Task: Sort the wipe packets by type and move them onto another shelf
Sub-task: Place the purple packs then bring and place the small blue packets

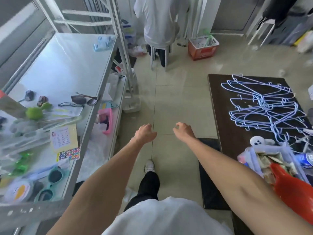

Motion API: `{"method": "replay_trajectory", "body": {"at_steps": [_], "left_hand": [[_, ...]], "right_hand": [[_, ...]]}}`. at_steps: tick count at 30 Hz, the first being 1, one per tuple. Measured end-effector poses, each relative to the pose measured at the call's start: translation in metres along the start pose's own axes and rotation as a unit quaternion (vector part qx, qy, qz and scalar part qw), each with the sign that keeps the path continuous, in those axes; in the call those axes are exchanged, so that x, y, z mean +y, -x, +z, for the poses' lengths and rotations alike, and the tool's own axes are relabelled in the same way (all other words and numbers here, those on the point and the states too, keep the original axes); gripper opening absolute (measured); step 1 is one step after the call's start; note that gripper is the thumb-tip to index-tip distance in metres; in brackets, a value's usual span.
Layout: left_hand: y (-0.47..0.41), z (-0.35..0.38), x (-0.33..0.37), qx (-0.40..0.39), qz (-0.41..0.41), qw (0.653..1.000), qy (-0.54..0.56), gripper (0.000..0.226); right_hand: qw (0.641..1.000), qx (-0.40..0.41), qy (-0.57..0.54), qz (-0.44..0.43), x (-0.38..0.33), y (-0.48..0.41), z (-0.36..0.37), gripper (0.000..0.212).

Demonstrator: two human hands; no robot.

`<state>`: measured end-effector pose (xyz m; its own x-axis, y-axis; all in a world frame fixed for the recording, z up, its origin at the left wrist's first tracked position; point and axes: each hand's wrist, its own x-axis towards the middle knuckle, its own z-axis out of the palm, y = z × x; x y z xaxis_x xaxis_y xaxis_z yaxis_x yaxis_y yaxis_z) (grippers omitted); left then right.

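To your left runs a white shelf (67,65), its far end mostly bare but for a pale blue item (102,44). Nearer on it lie dark sunglasses (84,100), black-framed glasses (70,104), a green toy (36,111), a yellow card (64,138) and teal round sunglasses (50,184). A pink basket (105,119) sits on the level below. On the floor to your right, a dark board (237,133) carries a tangle of blue wire hangers (264,106). Far ahead, a red box (203,47) stands beside a seated person in white (157,22).
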<state>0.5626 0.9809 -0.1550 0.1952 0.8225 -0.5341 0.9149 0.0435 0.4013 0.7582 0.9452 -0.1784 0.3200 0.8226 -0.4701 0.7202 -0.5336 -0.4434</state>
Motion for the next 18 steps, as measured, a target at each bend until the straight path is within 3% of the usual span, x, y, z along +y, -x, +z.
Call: {"method": "replay_trajectory", "body": {"at_steps": [8,18], "left_hand": [[-0.144,-0.106,0.004,-0.002,-0.034,0.995,0.089,0.057],[-0.300,-0.195,0.034,0.035,-0.057,0.988,0.137,0.039]], "right_hand": [[1.000,-0.007,0.020,-0.004,-0.098,-0.139,-0.050,0.047],[0.999,-0.021,-0.001,-0.048,-0.186,-0.306,-0.097,0.044]]}}
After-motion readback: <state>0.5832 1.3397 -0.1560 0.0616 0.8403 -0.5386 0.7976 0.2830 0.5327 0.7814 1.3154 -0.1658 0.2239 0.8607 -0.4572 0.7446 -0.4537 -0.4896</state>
